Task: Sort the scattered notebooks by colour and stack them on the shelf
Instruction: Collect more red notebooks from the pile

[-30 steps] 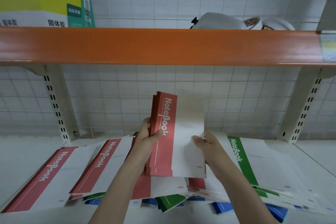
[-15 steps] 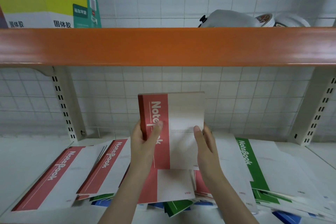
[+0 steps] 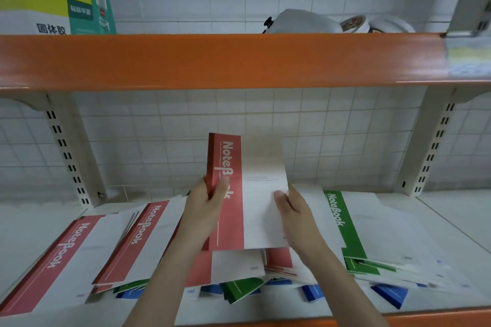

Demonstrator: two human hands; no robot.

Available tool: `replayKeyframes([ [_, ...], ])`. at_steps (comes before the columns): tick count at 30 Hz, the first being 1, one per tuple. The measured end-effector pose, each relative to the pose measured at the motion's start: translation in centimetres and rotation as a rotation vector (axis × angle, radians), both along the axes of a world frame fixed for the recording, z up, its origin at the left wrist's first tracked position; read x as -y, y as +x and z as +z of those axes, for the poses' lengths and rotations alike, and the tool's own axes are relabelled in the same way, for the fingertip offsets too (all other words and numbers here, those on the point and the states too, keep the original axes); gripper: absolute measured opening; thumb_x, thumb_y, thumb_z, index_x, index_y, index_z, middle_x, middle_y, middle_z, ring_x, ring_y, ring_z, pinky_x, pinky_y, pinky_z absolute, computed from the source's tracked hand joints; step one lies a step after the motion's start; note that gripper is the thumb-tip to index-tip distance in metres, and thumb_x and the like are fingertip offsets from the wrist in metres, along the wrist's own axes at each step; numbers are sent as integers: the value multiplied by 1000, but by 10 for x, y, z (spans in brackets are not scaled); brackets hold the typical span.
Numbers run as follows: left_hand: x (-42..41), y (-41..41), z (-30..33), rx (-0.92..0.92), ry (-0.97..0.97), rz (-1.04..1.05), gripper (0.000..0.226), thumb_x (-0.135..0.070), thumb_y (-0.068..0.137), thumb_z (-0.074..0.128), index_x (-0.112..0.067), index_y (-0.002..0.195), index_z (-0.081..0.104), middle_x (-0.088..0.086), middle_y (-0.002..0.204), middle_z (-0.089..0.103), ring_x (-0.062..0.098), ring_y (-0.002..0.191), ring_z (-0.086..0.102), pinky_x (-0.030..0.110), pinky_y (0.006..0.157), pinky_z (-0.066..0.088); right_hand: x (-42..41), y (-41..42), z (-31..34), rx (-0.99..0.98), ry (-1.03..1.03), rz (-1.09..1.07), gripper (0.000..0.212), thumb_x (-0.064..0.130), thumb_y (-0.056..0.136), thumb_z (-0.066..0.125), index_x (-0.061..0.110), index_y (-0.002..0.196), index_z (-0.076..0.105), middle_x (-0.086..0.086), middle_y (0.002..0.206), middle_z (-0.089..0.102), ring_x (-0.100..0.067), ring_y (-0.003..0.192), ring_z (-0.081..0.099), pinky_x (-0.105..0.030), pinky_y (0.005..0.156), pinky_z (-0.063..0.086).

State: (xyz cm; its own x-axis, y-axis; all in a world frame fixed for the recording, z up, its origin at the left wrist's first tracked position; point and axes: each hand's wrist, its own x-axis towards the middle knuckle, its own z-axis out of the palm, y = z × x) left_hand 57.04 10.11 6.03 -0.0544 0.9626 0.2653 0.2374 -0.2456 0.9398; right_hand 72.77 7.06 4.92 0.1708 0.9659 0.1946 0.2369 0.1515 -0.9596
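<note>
Left hand and right hand both grasp upright red notebook bundle above scattered pile on shelf. Step: gathering reds. Next: likely add left red notebooks.

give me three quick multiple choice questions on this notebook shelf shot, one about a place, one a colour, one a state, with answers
1. Where does the green notebook with its title showing lie?
A. right of the hands
B. on the upper shelf
C. left of the hands

2. What colour is the band on the held notebooks?
A. blue
B. red
C. green

3. How are the held notebooks kept?
A. flat on the shelf
B. in one hand only
C. upright between both hands

Answers:
1 A: it lies on the lower shelf, beyond the right hand.
2 B: the band bearing the title is red.
3 C: the left hand grips the spine edge and the right hand holds the white edge, with the bundle standing above the pile.
</note>
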Motion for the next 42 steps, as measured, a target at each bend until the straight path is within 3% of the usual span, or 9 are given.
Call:
replayKeyframes([
  [4, 3, 20, 5, -57, -189, -25, 36, -41, 102, 27, -17, 98, 54, 0, 86, 61, 10, 75, 59, 22, 60, 42, 10, 25, 5, -65, -245, -31, 17, 26, 101, 36, 15, 96, 47, -4, 86, 52, -15, 73, 50, -24, 57, 38],
  [8, 5, 50, 2, -55, -264, -110, 32, -39, 103, 24, -21, 94, 48, -3, 79, 57, 10, 69, 57, 22, 55, 39, 19, 52, 7, -31, -317, -131, 19, 26, 101, 36, 15, 107, 50, -3, 89, 53, -14, 75, 49, -23, 56, 38],
  [14, 7, 102, 0, -35, -374, -251, 36, -45, 102, 26, -22, 101, 54, 5, 90, 66, 19, 79, 66, 27, 63, 49, 36, 100, 6, -90, -359, -277, 33, 34, 102, 34, 15, 125, 46, 1, 97, 49, -8, 76, 46, -23, 59, 36],
  [16, 10, 121, 1, -47, -381, -267, 34, -44, 102, 25, -25, 90, 50, 4, 86, 64, 18, 75, 65, 27, 62, 48, 44, 118, 5, -118, -352, -318, 28, 32, 102, 33, 16, 119, 48, -1, 99, 49, -10, 77, 46, -23, 59, 36],
  [20, 15, 165, 2, -76, -395, -340, 38, -42, 102, 25, -19, 96, 54, 6, 87, 67, 19, 73, 67, 27, 59, 49, 57, 156, -2, -118, -342, -381, 27, 29, 102, 31, 16, 83, 45, -4, 84, 45, -17, 74, 44, -25, 56, 33],
  [24, 19, 215, -2, -64, -441, -422, 40, -44, 101, 29, -17, 107, 56, 5, 87, 69, 18, 72, 68, 26, 57, 48, 76, 199, -4, -100, -334, -473, 33, 26, 103, 32, 17, 71, 37, 0, 71, 38, -14, 63, 39, -22, 46, 29],
  [28, 29, 272, -6, -105, -459, -493, 39, -46, 101, 28, -18, 107, 55, 5, 90, 68, 19, 76, 67, 27, 59, 48, 96, 247, -8, -79, -334, -562, 31, 24, 102, 33, 14, 74, 39, -2, 69, 34, -14, 61, 37, -19, 41, 28],
  [37, 53, 403, -14, -117, -435, -624, 41, -36, 102, 31, -12, 92, 63, 5, 81, 69, 22, 74, 67, 27, 68, 51, 142, 361, -11, -98, -348, -726, 27, 27, 101, 33, 9, 91, 50, -4, 79, 40, -15, 68, 39, -23, 50, 32],
  [42, 75, 471, -23, -129, -451, -698, 42, -39, 102, 30, -12, 101, 62, 5, 84, 69, 20, 75, 67, 27, 64, 49, 173, 421, -19, -142, -316, -793, 26, 27, 100, 36, 14, 78, 43, -4, 77, 36, -15, 69, 36, -25, 53, 29],
])
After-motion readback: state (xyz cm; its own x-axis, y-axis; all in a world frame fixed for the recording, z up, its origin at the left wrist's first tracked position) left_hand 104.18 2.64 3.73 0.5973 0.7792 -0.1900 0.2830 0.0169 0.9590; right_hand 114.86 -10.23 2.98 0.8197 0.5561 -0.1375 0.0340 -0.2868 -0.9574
